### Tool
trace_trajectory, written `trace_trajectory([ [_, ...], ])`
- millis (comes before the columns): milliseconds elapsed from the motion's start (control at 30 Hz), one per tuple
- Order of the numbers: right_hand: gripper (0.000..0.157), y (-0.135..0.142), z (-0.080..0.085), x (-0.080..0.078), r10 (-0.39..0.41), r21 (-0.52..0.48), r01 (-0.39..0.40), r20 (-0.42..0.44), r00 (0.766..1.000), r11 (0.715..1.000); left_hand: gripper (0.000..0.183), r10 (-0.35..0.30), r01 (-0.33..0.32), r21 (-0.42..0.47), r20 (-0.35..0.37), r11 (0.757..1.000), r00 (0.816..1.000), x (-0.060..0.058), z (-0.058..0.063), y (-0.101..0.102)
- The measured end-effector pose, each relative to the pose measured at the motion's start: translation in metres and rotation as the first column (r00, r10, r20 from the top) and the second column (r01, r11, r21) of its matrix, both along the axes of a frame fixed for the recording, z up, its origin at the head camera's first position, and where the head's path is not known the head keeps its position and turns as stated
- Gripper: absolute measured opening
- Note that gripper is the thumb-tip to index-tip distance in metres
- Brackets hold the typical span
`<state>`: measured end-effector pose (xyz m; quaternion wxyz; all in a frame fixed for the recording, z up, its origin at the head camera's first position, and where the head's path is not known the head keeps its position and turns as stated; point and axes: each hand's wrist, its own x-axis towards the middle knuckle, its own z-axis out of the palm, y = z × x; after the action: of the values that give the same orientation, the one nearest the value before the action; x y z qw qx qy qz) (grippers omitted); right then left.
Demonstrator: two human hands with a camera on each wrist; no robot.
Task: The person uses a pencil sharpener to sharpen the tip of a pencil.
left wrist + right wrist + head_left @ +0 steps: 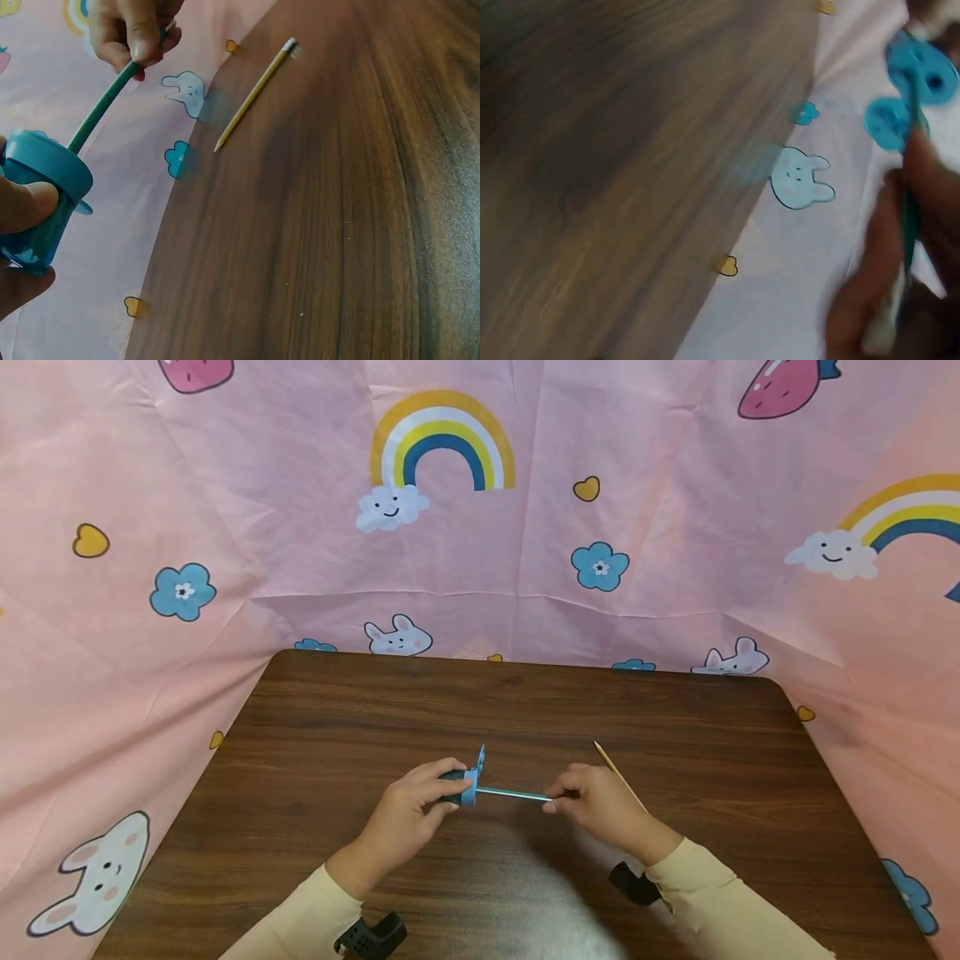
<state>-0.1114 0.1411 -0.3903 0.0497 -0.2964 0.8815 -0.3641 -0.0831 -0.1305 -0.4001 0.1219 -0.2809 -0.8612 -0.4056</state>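
My left hand [405, 814] grips a blue pencil sharpener [471, 787] with a see-through container, its flip lid [482, 760] standing up. A teal pencil [513, 793] runs into a hole in the sharpener's top; its tip is hidden inside. My right hand [600, 802] pinches that pencil near its other end, thumb against fingers. In the left wrist view, the thumb presses on the side of the sharpener [49, 161], and the teal pencil [101, 112] slants up to the right hand [135, 34]. The right wrist view is blurred, but the sharpener's top [922, 64] shows a second hole.
A yellow pencil [255, 94] with a white eraser end lies on the dark wooden table [337, 718], beyond the right hand. Pink patterned cloth [300, 527] hangs around the table's back and sides. A black wrist device [633, 883] sits on the right wrist.
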Motion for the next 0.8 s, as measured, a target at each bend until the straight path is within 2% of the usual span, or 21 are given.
trace_trajectory([
  [33,0.01,0.002,0.002,-0.003,0.016,-0.038,-0.01,0.173,0.985,0.999,0.041,-0.017,0.017,-0.008,-0.03,1.0,0.999,0.0,-0.001,0.0],
  [67,0.013,0.004,0.003,-0.006,0.037,-0.082,-0.01,0.339,0.94,0.997,0.04,-0.035,0.035,-0.011,-0.059,0.999,0.998,0.0,-0.001,0.0],
  [133,0.017,0.009,0.004,-0.013,0.08,-0.145,0.007,0.582,0.81,0.989,0.04,-0.065,0.064,-0.017,-0.116,0.998,0.991,-0.001,-0.002,0.001],
  [167,0.018,0.011,0.003,-0.015,0.092,-0.158,0.016,0.65,0.754,0.987,0.04,-0.077,0.076,-0.018,-0.137,0.997,0.988,-0.001,-0.002,0.002],
  [200,0.019,0.012,0.003,-0.017,0.103,-0.166,0.016,0.685,0.722,0.986,0.04,-0.084,0.082,-0.02,-0.153,0.996,0.985,-0.001,-0.002,0.003],
  [233,0.02,0.013,0.003,-0.018,0.106,-0.162,0.011,0.69,0.716,0.987,0.041,-0.087,0.084,-0.02,-0.16,0.996,0.983,-0.002,-0.002,0.003],
  [267,0.019,0.014,0.003,-0.019,0.099,-0.151,0.007,0.679,0.727,0.988,0.041,-0.082,0.08,-0.02,-0.158,0.997,0.984,-0.002,-0.002,0.004],
  [300,0.02,0.014,0.003,-0.019,0.088,-0.128,-0.007,0.637,0.766,0.992,0.041,-0.073,0.071,-0.02,-0.147,0.997,0.986,-0.002,-0.002,0.004],
  [333,0.022,0.013,0.003,-0.018,0.067,-0.093,-0.016,0.576,0.815,0.996,0.042,-0.061,0.059,-0.02,-0.13,0.998,0.99,-0.002,-0.001,0.005],
  [400,0.03,0.01,0.005,-0.015,0.0,0.003,-0.001,0.417,0.909,1.0,0.042,-0.031,0.03,-0.014,-0.081,0.999,0.996,-0.003,-0.001,0.006],
  [433,0.036,0.007,0.006,-0.013,-0.04,0.064,0.02,0.32,0.946,0.998,0.042,-0.017,0.016,-0.012,-0.057,1.0,0.998,-0.003,-0.001,0.006],
  [467,0.042,0.005,0.007,-0.011,-0.07,0.123,0.044,0.214,0.974,0.991,0.042,-0.003,0.003,-0.011,-0.036,1.0,0.999,-0.003,0.0,0.006],
  [500,0.048,0.003,0.009,-0.009,-0.09,0.173,0.071,0.106,0.99,0.982,0.042,0.007,-0.007,-0.009,-0.016,1.0,1.0,-0.003,0.0,0.006],
  [533,0.053,0.001,0.01,-0.006,-0.107,0.211,0.104,0.003,0.994,0.972,0.042,0.016,-0.016,-0.005,0.002,1.0,1.0,-0.003,0.001,0.006],
  [567,0.056,0.0,0.01,-0.004,-0.115,0.238,0.136,-0.099,0.988,0.962,0.042,0.023,-0.023,0.0,0.018,1.0,1.0,-0.003,0.001,0.006],
  [600,0.058,-0.001,0.011,-0.003,-0.11,0.248,0.16,-0.203,0.973,0.956,0.041,0.033,-0.033,0.003,0.031,0.999,0.999,-0.003,0.001,0.006],
  [667,0.061,-0.001,0.01,0.0,-0.083,0.234,0.184,-0.385,0.919,0.955,0.041,0.056,-0.057,0.015,0.062,0.998,0.996,-0.002,0.003,0.005],
  [733,0.06,-0.001,0.007,0.001,-0.047,0.197,0.178,-0.533,0.845,0.964,0.041,0.081,-0.084,0.036,0.096,0.996,0.992,-0.003,0.004,0.004],
  [800,0.055,-0.001,0.003,0.0,-0.009,0.146,0.141,-0.663,0.749,0.979,0.04,0.102,-0.11,0.059,0.128,0.992,0.987,-0.003,0.006,0.003],
])
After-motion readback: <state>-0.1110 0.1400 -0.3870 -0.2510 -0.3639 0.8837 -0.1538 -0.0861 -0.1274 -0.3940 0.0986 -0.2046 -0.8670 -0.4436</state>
